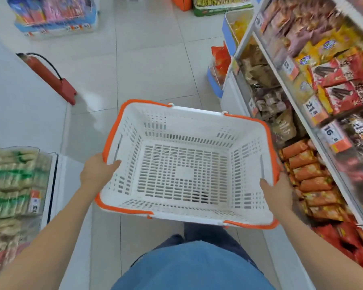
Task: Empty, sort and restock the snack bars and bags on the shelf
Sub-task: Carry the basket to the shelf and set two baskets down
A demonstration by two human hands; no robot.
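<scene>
We see both hands gripping the white basket (pixel 184 164) (orange-rimmed): left hand (pixel 96 171) and right hand (pixel 278 190) on opposite rims, beside the snack shelf (pixel 314 130).

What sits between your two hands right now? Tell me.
The head view shows the white slotted plastic basket with orange handles, empty, between the left hand and right hand, each gripping a side rim.
</scene>
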